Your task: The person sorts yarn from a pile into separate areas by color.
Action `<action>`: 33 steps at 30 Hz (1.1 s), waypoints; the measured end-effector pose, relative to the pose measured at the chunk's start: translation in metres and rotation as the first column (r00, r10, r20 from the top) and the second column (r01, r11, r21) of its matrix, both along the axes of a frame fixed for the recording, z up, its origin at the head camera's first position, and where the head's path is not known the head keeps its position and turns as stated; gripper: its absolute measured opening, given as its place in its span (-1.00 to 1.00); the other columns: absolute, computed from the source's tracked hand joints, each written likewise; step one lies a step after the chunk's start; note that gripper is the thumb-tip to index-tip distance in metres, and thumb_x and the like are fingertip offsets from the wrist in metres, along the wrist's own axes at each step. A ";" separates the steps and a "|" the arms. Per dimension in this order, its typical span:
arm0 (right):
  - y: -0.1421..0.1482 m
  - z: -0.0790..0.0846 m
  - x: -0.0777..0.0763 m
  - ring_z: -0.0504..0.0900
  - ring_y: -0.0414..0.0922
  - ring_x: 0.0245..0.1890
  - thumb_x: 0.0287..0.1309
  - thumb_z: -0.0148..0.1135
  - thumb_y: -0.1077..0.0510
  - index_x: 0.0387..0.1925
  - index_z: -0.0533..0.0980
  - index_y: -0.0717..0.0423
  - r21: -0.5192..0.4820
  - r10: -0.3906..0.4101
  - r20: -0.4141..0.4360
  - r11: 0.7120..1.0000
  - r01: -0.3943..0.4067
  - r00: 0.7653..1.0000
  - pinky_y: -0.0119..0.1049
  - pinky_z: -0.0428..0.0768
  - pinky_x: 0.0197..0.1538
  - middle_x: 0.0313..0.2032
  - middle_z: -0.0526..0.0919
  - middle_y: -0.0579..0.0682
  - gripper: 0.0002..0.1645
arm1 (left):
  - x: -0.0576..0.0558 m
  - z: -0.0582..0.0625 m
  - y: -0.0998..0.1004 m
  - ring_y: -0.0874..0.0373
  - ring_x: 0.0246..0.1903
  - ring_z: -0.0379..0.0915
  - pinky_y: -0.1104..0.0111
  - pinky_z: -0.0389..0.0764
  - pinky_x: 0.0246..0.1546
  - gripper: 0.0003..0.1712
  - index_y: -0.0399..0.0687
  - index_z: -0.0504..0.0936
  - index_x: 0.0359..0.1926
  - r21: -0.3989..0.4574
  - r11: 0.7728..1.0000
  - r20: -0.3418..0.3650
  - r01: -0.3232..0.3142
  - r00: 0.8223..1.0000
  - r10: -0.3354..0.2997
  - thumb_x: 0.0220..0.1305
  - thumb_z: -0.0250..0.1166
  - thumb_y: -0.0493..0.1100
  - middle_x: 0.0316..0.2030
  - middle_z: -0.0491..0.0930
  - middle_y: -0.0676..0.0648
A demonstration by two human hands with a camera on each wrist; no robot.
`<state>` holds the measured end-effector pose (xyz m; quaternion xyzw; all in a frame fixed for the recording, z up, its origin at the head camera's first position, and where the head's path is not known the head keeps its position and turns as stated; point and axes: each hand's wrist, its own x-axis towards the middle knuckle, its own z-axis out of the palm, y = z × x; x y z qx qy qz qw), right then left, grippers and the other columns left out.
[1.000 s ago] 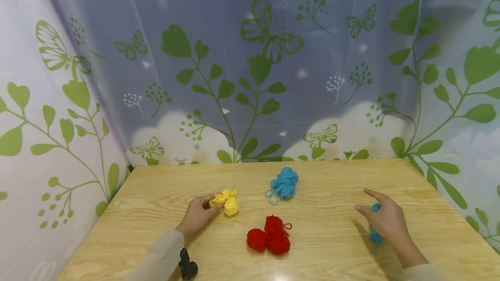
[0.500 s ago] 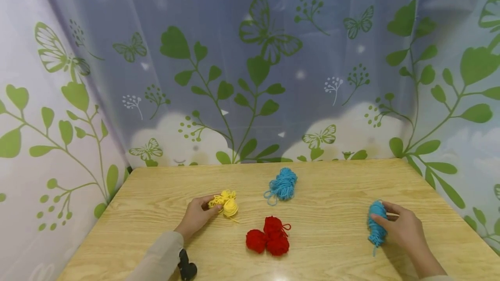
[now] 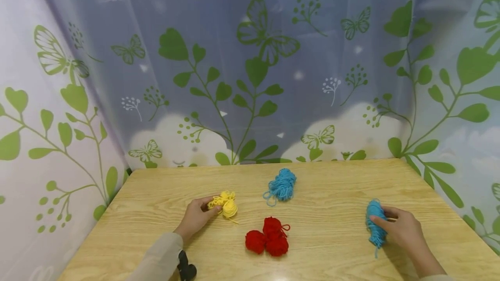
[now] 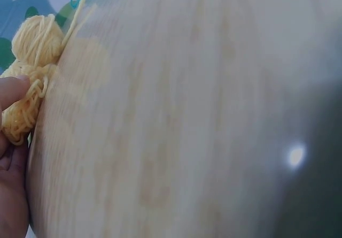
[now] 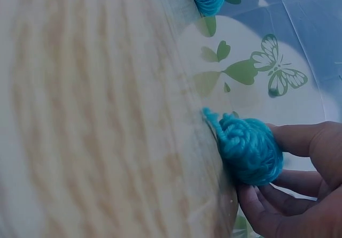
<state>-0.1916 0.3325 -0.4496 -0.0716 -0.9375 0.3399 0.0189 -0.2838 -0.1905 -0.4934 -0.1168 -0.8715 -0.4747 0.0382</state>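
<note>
Left hand (image 3: 196, 218): lay at the left of the bench (image 3: 324, 220), its fingers (image 4: 12, 92) pinching the looped left part of the yellow yarn.
Yellow yarn (image 3: 230, 207): sat left of centre, a round ball at its right side and a loose end trailing toward the near side.
Right hand (image 3: 402, 231): reached in from the near right, its fingers (image 5: 294, 139) gripping the right-hand blue skein from its right side.
Right-hand blue skein (image 3: 376, 223): stood lengthwise from near to far at the bench's right, well apart from the other yarns, a short strand hanging from its near end.
Far blue skein (image 3: 284, 184): rested untouched near the far edge, loose loops at its left.
Red yarn (image 3: 269, 238): lay at near centre in three touching lobes, with a small loop at the right.
Black object (image 3: 186, 267): appeared beside the left sleeve (image 3: 160, 255); its kind could not be told.
Backdrop (image 3: 203, 12): rose behind the wood-grained bench, printed with green leaves and butterflies.
</note>
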 end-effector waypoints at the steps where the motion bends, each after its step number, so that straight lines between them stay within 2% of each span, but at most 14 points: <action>1: 0.000 0.000 0.000 0.51 0.35 0.03 0.22 0.22 -0.19 0.19 0.30 0.56 0.003 0.000 0.001 1.000 0.000 1.000 0.11 0.55 -0.05 0.07 0.48 0.46 -0.10 | 0.000 0.000 0.000 0.23 -0.43 0.25 0.45 0.32 -0.40 -0.63 -0.18 0.66 0.04 0.000 1.000 0.000 0.002 1.000 -0.002 0.20 0.36 -0.18 -0.27 0.64 0.01; 5: 0.000 0.000 0.000 0.51 0.36 0.02 0.22 0.22 -0.19 0.19 0.30 0.56 0.001 0.005 0.004 1.000 -0.005 1.000 0.11 0.55 -0.05 0.07 0.48 0.47 -0.09 | 0.000 0.001 0.000 0.22 -0.38 0.29 0.45 0.36 -0.34 -0.62 -0.15 0.66 0.04 -0.002 1.000 0.010 0.004 1.000 -0.004 0.20 0.36 -0.17 -0.10 0.66 -0.02; 8: 0.000 0.000 0.001 0.50 0.35 0.03 0.22 0.21 -0.19 0.19 0.30 0.56 0.001 0.003 0.009 1.000 -0.003 1.000 0.11 0.55 -0.05 0.08 0.48 0.46 -0.10 | 0.000 0.002 0.000 0.20 -0.40 0.27 0.44 0.33 -0.37 -0.60 -0.14 0.65 0.07 -0.001 1.000 0.023 0.010 1.000 -0.010 0.20 0.37 -0.17 -0.17 0.65 -0.01; 12: -0.001 0.001 0.000 0.49 0.36 0.05 0.23 0.20 -0.19 0.20 0.29 0.56 -0.008 -0.002 0.019 1.000 0.002 1.000 0.12 0.54 -0.04 0.09 0.47 0.46 -0.09 | 0.000 0.006 -0.001 0.18 -0.26 0.43 0.40 0.47 -0.29 -0.49 -0.22 0.56 0.17 0.013 1.000 0.074 0.014 0.997 -0.015 0.25 0.33 -0.10 -0.06 0.63 -0.09; 14: -0.001 0.001 0.000 0.49 0.36 0.05 0.23 0.21 -0.19 0.20 0.29 0.56 -0.009 -0.004 0.018 1.000 0.004 1.000 0.13 0.53 -0.03 0.08 0.47 0.46 -0.09 | -0.001 0.011 -0.002 0.08 -0.07 0.50 0.30 0.55 -0.12 -0.44 -0.22 0.49 0.24 0.025 0.999 0.102 0.027 0.994 -0.029 0.29 0.28 -0.05 0.08 0.57 -0.15; 16: 0.000 0.000 -0.001 0.48 0.36 0.05 0.22 0.22 -0.18 0.20 0.30 0.56 -0.013 -0.008 0.014 1.000 0.009 1.000 0.13 0.53 -0.03 0.08 0.48 0.46 -0.09 | -0.002 0.019 -0.003 -0.02 0.08 0.48 0.18 0.54 0.03 -0.41 -0.19 0.43 0.29 0.036 0.998 0.116 0.047 0.992 -0.051 0.33 0.24 -0.01 0.19 0.49 -0.17; 18: 0.000 -0.001 -0.001 0.49 0.36 0.05 0.22 0.22 -0.18 0.19 0.30 0.56 -0.013 -0.009 0.008 1.000 0.009 1.000 0.14 0.52 -0.03 0.07 0.49 0.46 -0.10 | -0.005 0.028 -0.003 -0.10 0.22 0.36 0.06 0.42 0.17 -0.40 -0.17 0.41 0.31 0.022 0.997 0.095 0.069 0.993 -0.071 0.35 0.21 0.01 0.25 0.43 -0.18; 21: 0.001 -0.001 -0.001 0.49 0.36 0.04 0.21 0.23 -0.18 0.18 0.31 0.57 -0.011 -0.011 0.000 1.000 0.011 1.000 0.14 0.52 -0.03 0.06 0.50 0.46 -0.10 | -0.013 0.043 0.002 -0.11 0.28 0.28 0.02 0.33 0.24 -0.38 -0.15 0.39 0.33 0.005 0.995 0.056 0.098 0.994 -0.098 0.35 0.20 0.04 0.28 0.39 -0.18; 27: 0.000 0.000 0.000 0.50 0.36 0.04 0.23 0.23 -0.15 0.17 0.33 0.57 -0.007 -0.019 -0.014 1.000 0.019 1.000 0.15 0.51 -0.01 0.06 0.49 0.46 -0.14 | -0.032 0.072 0.033 -0.11 0.30 0.24 0.04 0.30 0.27 -0.38 -0.15 0.39 0.32 -0.009 0.992 0.007 0.124 0.992 -0.124 0.33 0.23 0.01 0.30 0.37 -0.19; 30: -0.001 0.000 -0.001 0.49 0.36 0.05 0.24 0.22 -0.14 0.17 0.32 0.58 -0.006 -0.018 -0.012 1.000 0.018 1.000 0.16 0.50 0.00 0.08 0.48 0.46 -0.14 | -0.035 0.082 0.057 -0.12 0.30 0.24 0.04 0.31 0.26 -0.38 -0.14 0.39 0.33 0.001 0.992 0.011 0.122 0.992 -0.122 0.31 0.26 -0.03 0.30 0.36 -0.20; 33: -0.002 -0.001 -0.001 0.49 0.36 0.05 0.24 0.22 -0.13 0.17 0.31 0.58 -0.007 -0.019 -0.006 1.000 0.019 1.000 0.15 0.50 0.00 0.08 0.47 0.47 -0.15 | -0.036 0.087 0.081 -0.13 0.31 0.22 0.02 0.31 0.26 -0.34 -0.11 0.37 0.35 0.015 0.993 0.039 0.119 0.992 -0.119 0.29 0.29 -0.01 0.31 0.34 -0.20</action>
